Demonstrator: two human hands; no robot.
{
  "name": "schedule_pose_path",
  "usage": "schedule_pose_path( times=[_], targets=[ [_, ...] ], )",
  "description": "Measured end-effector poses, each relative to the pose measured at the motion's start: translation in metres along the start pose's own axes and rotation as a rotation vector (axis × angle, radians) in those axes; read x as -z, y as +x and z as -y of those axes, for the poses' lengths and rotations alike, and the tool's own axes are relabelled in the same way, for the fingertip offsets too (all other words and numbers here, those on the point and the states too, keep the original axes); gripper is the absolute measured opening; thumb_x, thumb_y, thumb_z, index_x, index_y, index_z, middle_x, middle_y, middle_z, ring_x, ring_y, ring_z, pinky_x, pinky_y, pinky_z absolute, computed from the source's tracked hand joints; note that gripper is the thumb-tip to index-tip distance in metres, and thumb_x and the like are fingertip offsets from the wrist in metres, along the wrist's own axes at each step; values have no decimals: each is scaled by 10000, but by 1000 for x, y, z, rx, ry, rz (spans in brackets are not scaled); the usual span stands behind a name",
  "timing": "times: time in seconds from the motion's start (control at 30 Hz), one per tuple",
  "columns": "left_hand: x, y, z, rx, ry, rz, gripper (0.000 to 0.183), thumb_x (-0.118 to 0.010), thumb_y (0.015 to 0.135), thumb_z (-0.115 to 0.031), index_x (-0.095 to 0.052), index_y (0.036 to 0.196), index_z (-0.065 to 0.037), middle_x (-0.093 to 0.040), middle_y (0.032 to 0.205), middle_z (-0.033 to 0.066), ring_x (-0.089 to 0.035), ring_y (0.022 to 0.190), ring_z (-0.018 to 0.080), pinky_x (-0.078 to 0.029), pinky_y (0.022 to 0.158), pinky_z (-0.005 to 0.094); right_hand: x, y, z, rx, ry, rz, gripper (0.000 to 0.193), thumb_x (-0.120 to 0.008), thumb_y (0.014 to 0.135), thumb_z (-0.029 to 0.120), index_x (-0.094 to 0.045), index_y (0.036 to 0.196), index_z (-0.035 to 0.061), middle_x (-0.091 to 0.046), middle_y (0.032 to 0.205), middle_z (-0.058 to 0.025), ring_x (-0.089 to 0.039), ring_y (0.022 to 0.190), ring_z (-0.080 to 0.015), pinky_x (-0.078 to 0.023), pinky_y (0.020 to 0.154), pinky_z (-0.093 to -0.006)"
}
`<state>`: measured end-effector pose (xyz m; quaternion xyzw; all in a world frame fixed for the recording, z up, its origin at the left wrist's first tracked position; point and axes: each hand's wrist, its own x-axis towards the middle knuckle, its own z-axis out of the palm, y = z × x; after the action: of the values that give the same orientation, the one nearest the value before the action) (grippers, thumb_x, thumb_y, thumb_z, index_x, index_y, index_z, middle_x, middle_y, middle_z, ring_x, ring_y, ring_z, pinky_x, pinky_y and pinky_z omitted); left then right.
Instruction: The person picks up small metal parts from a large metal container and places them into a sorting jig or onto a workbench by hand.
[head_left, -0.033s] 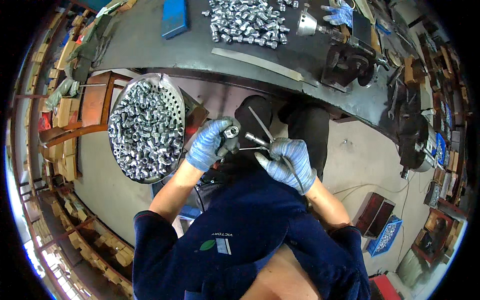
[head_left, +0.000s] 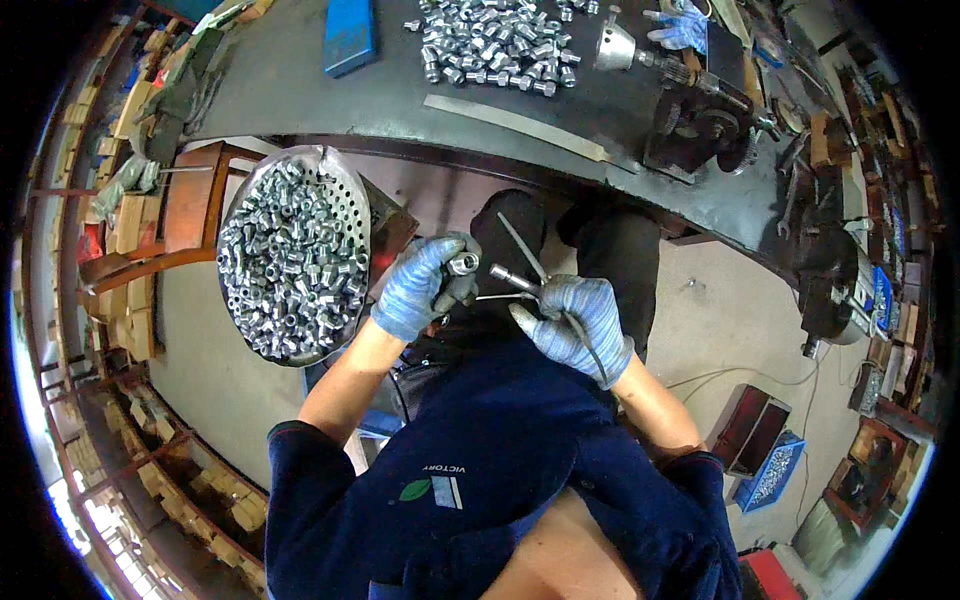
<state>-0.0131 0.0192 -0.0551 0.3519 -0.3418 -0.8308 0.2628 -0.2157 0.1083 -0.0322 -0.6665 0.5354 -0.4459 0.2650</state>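
My left hand (head_left: 415, 290), in a blue glove, is closed on a small silver metal fitting (head_left: 462, 265) held in front of my lap. My right hand (head_left: 580, 325), also gloved in blue, grips a slim metal nozzle tool (head_left: 508, 277) whose tip points at the fitting, just short of it. A thin grey hose (head_left: 522, 248) runs from the tool over that hand. Just left of my left hand stands a round perforated metal pan (head_left: 352, 210) heaped with several similar silver fittings (head_left: 290, 260).
A dark workbench (head_left: 300, 100) curves across the top, carrying a pile of fittings (head_left: 500, 45), a blue box (head_left: 350, 35), a flat metal strip (head_left: 520, 118) and a small machine (head_left: 705, 125). A wooden stool (head_left: 190, 200) stands at left, and a blue crate (head_left: 770, 475) sits on the floor at right.
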Motion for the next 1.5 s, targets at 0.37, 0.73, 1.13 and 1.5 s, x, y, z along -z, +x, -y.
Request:
schedule_pose_path(
  times=[0.37, 0.73, 1.13, 1.5],
  targets=[
    [-17, -3, -26, -254, 739, 47, 283, -620, 860, -192, -602, 1065, 1, -617, 764, 17, -554, 666, 78, -457, 628, 227, -5, 3, -3, 12, -144, 94, 350, -726, 718, 330, -534, 533, 105, -499, 494, -104, -525, 439, -278, -394, 417, -368],
    [-16, 1, -28, -225, 666, 19, 300, -686, 806, -141, -612, 1059, 3, -641, 837, 38, -584, 751, 87, -474, 684, 234, 1, -2, -9, -94, -35, 3, 366, -756, 692, 269, -488, 507, 102, -484, 489, -99, -501, 429, -280, -390, 415, -341],
    [-3, 12, -18, -498, 1227, -321, 184, -639, 720, -39, -667, 901, -61, -561, 611, 81, -484, 508, 96, -426, 511, 244, 19, 3, 41, 131, 180, 126, 367, -769, 632, 191, -429, 510, 125, -424, 497, -63, -455, 420, -247, -336, 402, -328],
    [-3, 30, -6, -579, 1442, -236, 190, -666, 705, -188, -661, 888, -137, -607, 656, 100, -594, 560, 268, -471, 528, 346, -20, 17, 8, 144, -156, 62, 375, -703, 728, 346, -522, 480, 130, -481, 485, -88, -525, 438, -264, -402, 424, -378]
  ],
)
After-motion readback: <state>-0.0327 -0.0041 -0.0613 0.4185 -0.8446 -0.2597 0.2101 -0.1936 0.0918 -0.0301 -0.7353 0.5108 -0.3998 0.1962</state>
